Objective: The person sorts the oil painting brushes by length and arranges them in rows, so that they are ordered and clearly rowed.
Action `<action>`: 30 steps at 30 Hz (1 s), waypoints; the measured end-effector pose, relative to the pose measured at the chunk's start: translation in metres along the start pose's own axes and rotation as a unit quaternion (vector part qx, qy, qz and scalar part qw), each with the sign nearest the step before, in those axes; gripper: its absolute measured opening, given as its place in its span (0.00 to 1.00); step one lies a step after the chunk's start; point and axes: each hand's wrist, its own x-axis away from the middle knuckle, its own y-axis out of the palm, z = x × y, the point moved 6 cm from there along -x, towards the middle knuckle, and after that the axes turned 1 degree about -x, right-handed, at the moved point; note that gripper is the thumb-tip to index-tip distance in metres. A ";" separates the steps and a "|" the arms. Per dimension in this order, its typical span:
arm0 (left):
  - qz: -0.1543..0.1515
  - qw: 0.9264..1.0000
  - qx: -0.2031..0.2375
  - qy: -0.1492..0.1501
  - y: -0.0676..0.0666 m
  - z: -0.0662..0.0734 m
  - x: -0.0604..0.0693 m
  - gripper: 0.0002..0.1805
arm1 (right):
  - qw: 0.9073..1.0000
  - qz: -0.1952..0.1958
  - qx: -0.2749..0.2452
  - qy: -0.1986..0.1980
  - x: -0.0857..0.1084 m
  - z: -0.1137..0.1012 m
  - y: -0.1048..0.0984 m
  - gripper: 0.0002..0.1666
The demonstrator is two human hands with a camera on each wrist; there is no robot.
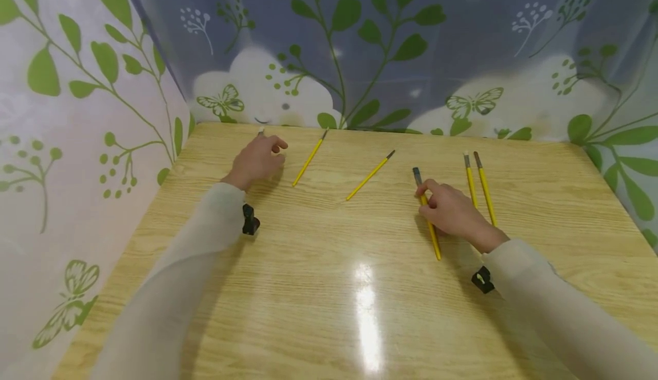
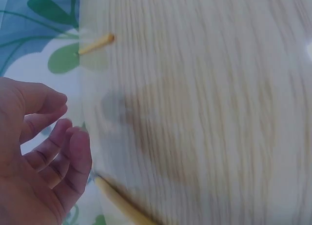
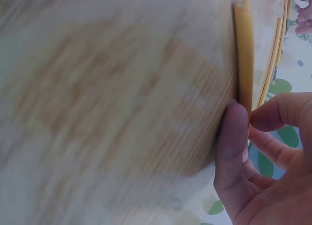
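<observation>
My right hand pinches the yellow handle of a flat paintbrush between thumb and fingers. Its dark bristles point to the far side of the table. In the right wrist view the handle runs up from the fingertips, close to the wood. My left hand hovers over the far left of the table, fingers loosely bent and holding nothing. Just beyond it, the tip of another brush shows, the rest hidden by the hand. In the left wrist view a yellow handle lies below the fingers.
Two thin paintbrushes, one left and one nearer the middle, lie slanted between the hands. Two more, a pale-tipped one and a brown-tipped one, lie right of my right hand. Patterned cloth borders the wooden table.
</observation>
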 end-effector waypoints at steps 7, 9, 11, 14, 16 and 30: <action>-0.022 0.998 0.053 0.021 0.013 0.017 -0.005 0.23 | 1.000 0.001 -0.002 -0.004 0.001 -0.002 0.000 0.20; -0.031 0.997 0.065 0.024 0.018 0.023 -0.006 0.22 | 1.000 0.002 -0.001 -0.003 0.001 -0.002 0.000 0.20; -0.037 0.997 0.067 0.029 0.022 0.029 -0.007 0.22 | 1.000 0.003 0.000 -0.001 0.001 -0.002 0.000 0.20; -0.048 0.996 0.070 0.036 0.027 0.040 -0.007 0.22 | 1.000 0.005 0.004 0.000 0.001 -0.002 -0.001 0.20; -0.053 0.995 0.071 0.041 0.029 0.047 -0.006 0.23 | 1.000 0.005 0.004 0.002 0.001 -0.001 -0.001 0.20; -0.081 0.991 0.095 0.042 0.044 0.070 -0.005 0.23 | 1.000 -0.007 -0.019 -0.004 0.002 0.000 0.000 0.20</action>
